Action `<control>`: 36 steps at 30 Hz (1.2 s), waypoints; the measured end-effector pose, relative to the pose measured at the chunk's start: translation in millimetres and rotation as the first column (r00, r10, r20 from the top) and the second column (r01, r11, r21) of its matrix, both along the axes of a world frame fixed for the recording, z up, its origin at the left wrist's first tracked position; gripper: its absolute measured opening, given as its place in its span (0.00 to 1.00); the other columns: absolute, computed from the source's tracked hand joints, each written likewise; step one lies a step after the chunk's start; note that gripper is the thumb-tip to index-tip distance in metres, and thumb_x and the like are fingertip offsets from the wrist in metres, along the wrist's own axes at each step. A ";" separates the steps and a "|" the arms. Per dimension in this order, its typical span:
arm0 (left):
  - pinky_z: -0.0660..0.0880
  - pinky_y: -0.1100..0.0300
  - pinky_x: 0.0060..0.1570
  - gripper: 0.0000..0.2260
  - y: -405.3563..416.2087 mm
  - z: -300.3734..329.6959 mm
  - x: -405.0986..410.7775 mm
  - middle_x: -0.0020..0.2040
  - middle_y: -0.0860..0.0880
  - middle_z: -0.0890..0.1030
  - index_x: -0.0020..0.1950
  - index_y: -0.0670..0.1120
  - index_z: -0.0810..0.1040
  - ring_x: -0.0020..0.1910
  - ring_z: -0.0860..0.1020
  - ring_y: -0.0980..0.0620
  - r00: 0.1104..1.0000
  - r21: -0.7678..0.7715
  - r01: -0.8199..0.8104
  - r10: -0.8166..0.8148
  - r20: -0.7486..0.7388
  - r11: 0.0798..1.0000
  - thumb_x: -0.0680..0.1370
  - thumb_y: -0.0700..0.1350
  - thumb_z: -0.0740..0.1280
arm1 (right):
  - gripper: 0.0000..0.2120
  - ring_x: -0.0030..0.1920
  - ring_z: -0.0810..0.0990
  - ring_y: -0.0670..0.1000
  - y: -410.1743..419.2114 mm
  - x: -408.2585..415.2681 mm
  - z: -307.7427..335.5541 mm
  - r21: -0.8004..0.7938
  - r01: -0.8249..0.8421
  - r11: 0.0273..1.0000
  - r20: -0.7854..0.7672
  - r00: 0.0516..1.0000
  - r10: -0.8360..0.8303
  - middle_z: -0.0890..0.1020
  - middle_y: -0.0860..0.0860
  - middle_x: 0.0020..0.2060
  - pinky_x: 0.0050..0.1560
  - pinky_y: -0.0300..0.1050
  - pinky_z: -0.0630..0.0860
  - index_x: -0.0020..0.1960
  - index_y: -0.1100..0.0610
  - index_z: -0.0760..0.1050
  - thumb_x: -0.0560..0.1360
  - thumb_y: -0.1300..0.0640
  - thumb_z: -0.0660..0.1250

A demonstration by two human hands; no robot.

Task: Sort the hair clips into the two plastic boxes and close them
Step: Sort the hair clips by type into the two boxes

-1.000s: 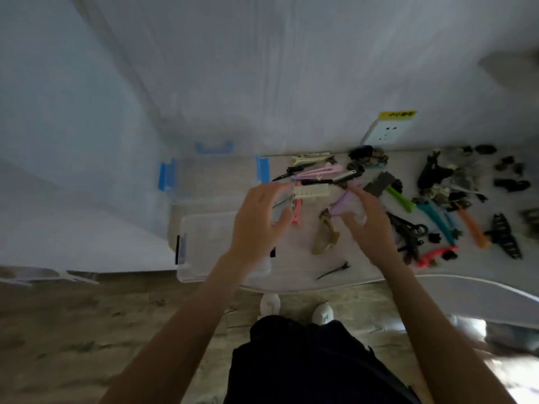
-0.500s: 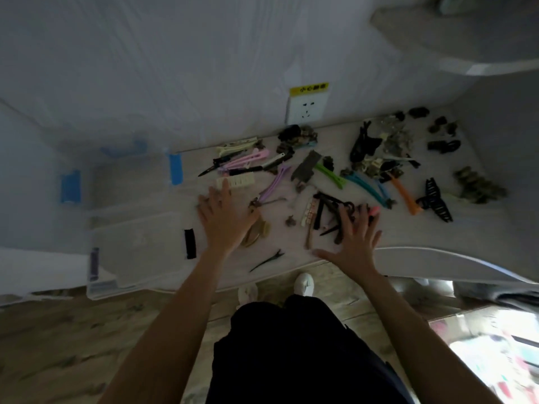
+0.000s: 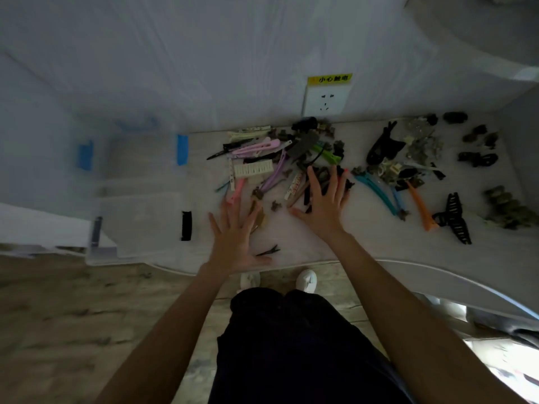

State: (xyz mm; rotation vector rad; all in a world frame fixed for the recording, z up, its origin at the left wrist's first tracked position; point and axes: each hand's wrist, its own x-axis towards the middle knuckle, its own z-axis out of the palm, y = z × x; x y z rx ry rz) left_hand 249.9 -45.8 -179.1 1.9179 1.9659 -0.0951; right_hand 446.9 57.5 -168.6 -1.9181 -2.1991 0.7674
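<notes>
Pastel and dark hair clips (image 3: 280, 167) heaped mid-bench by back edge, just ahead of both hands. Left hand (image 3: 236, 237) & right hand (image 3: 325, 205) splayed flat, holding nothing; right fingertips nearer, touching pile. Clear plastic boxes (image 3: 140, 199) at left end.

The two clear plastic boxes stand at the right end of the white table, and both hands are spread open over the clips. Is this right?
Not quite. In the head view the two clear plastic boxes stand at the left end of the white table. The left hand and right hand are indeed spread open.
</notes>
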 end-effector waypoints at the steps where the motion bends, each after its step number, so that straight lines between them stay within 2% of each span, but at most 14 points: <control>1: 0.38 0.28 0.65 0.54 4.4 -2.0 -0.3 0.73 0.44 0.32 0.69 0.62 0.28 0.71 0.31 0.39 1.000 0.004 0.009 -0.009 -0.002 1.000 0.56 0.78 0.58 | 0.46 0.74 0.35 0.63 -2.3 2.3 -0.9 0.009 -0.014 1.000 -0.009 1.000 0.014 0.41 0.60 0.75 0.70 0.66 0.41 0.75 0.44 0.44 0.67 0.35 0.67; 7: 0.43 0.30 0.68 0.34 55.7 2.1 8.8 0.76 0.50 0.39 0.73 0.60 0.36 0.75 0.38 0.42 1.000 0.078 -0.024 0.023 0.012 0.997 0.72 0.69 0.46 | 0.35 0.75 0.39 0.63 2.1 17.6 4.6 0.013 -0.113 0.994 0.095 0.989 0.111 0.46 0.57 0.76 0.72 0.67 0.45 0.75 0.42 0.45 0.75 0.38 0.59; 10: 0.41 0.28 0.67 0.33 80.3 11.6 24.9 0.77 0.52 0.46 0.74 0.59 0.41 0.76 0.41 0.44 0.998 0.113 -0.040 0.035 0.045 0.993 0.76 0.63 0.55 | 0.29 0.75 0.47 0.62 11.8 24.0 14.3 0.069 -0.071 0.995 0.134 0.989 0.061 0.58 0.55 0.74 0.71 0.67 0.46 0.75 0.46 0.51 0.77 0.40 0.54; 13: 0.40 0.37 0.69 0.30 89.1 22.2 35.7 0.74 0.49 0.62 0.73 0.57 0.57 0.75 0.52 0.44 0.984 0.219 -0.166 0.149 0.093 0.961 0.73 0.61 0.63 | 0.26 0.68 0.63 0.62 28.3 26.8 27.3 0.140 0.043 0.989 0.119 0.991 -0.060 0.72 0.58 0.65 0.66 0.59 0.57 0.72 0.53 0.59 0.77 0.43 0.57; 15: 0.57 0.44 0.67 0.27 92.3 23.9 37.2 0.67 0.48 0.71 0.68 0.53 0.65 0.69 0.64 0.43 0.964 0.290 -0.257 0.224 0.143 0.922 0.72 0.59 0.66 | 0.25 0.61 0.69 0.61 41.1 25.1 32.7 0.141 0.045 0.989 0.161 0.985 -0.068 0.77 0.59 0.58 0.63 0.55 0.61 0.66 0.56 0.65 0.76 0.42 0.59; 17: 0.69 0.51 0.56 0.25 98.9 23.2 35.4 0.61 0.48 0.74 0.64 0.51 0.67 0.60 0.72 0.45 0.941 0.239 -0.293 0.234 0.246 0.926 0.71 0.57 0.68 | 0.23 0.57 0.72 0.61 50.5 20.8 34.2 0.107 0.016 0.994 0.210 0.977 -0.038 0.79 0.59 0.53 0.61 0.54 0.63 0.59 0.57 0.70 0.74 0.41 0.62; 22: 0.71 0.57 0.44 0.21 105.8 41.4 32.7 0.53 0.50 0.77 0.63 0.52 0.68 0.50 0.76 0.49 0.885 0.145 -0.329 0.251 0.392 0.933 0.73 0.55 0.66 | 0.17 0.50 0.78 0.58 55.7 11.8 45.7 0.101 0.072 0.992 0.103 0.991 -0.082 0.82 0.56 0.46 0.54 0.50 0.69 0.51 0.57 0.75 0.72 0.44 0.66; 24: 0.72 0.58 0.45 0.16 102.2 60.6 30.4 0.46 0.53 0.77 0.57 0.53 0.71 0.43 0.76 0.54 0.753 0.058 -0.405 0.297 0.588 0.912 0.72 0.53 0.68 | 0.16 0.46 0.79 0.54 55.5 12.1 61.1 0.080 0.188 0.979 -0.063 0.981 -0.183 0.81 0.54 0.42 0.48 0.46 0.70 0.51 0.58 0.76 0.71 0.46 0.67; 27: 0.76 0.68 0.45 0.23 91.1 91.1 14.6 0.49 0.56 0.78 0.64 0.53 0.69 0.45 0.78 0.61 0.434 -0.072 -0.455 0.291 0.853 0.888 0.72 0.44 0.72 | 0.14 0.46 0.76 0.48 55.5 9.0 84.9 -0.151 0.341 0.928 -0.400 0.837 -0.373 0.78 0.49 0.44 0.47 0.41 0.70 0.53 0.57 0.77 0.73 0.49 0.67; 29: 0.76 0.69 0.46 0.27 82.7 109.7 -5.3 0.54 0.56 0.77 0.67 0.53 0.65 0.49 0.78 0.62 0.357 -0.041 -0.466 0.231 0.905 0.884 0.72 0.39 0.71 | 0.08 0.44 0.78 0.49 53.2 0.3 95.5 -0.436 0.335 0.835 -0.641 0.537 -0.549 0.80 0.50 0.44 0.45 0.40 0.72 0.49 0.56 0.76 0.75 0.52 0.65; 30: 0.76 0.69 0.47 0.29 78.9 119.6 -18.3 0.55 0.56 0.76 0.67 0.52 0.64 0.50 0.78 0.62 0.347 -0.001 -0.489 0.195 0.917 0.872 0.71 0.37 0.71 | 0.06 0.42 0.80 0.49 51.2 -6.9 100.8 -0.544 0.272 0.794 -0.694 0.386 -0.607 0.80 0.51 0.43 0.44 0.41 0.73 0.47 0.56 0.75 0.76 0.54 0.64; 32: 0.75 0.69 0.47 0.30 71.7 135.1 -53.3 0.56 0.56 0.75 0.67 0.52 0.63 0.51 0.78 0.63 0.362 0.094 -0.555 0.138 0.922 0.827 0.71 0.35 0.71 | 0.06 0.43 0.82 0.51 47.9 -26.9 104.1 -0.613 0.124 0.781 -0.746 0.237 -0.623 0.81 0.54 0.45 0.46 0.45 0.76 0.50 0.58 0.73 0.77 0.56 0.62; 34: 0.76 0.68 0.46 0.30 64.9 146.3 -91.2 0.56 0.56 0.75 0.67 0.53 0.64 0.50 0.78 0.64 0.416 0.158 -0.631 0.159 0.895 0.760 0.71 0.36 0.72 | 0.10 0.48 0.82 0.54 43.1 -52.6 110.0 -0.602 0.017 0.799 -0.780 0.202 -0.592 0.81 0.57 0.48 0.51 0.49 0.78 0.55 0.61 0.73 0.77 0.56 0.61; 36: 0.77 0.65 0.47 0.29 60.5 150.8 -133.5 0.56 0.55 0.76 0.68 0.52 0.66 0.49 0.78 0.62 0.501 0.207 -0.671 0.230 0.834 0.712 0.71 0.40 0.73 | 0.07 0.46 0.82 0.52 38.2 -88.7 116.8 -0.580 -0.032 0.814 -0.802 0.199 -0.563 0.82 0.55 0.44 0.49 0.45 0.79 0.51 0.60 0.73 0.77 0.57 0.62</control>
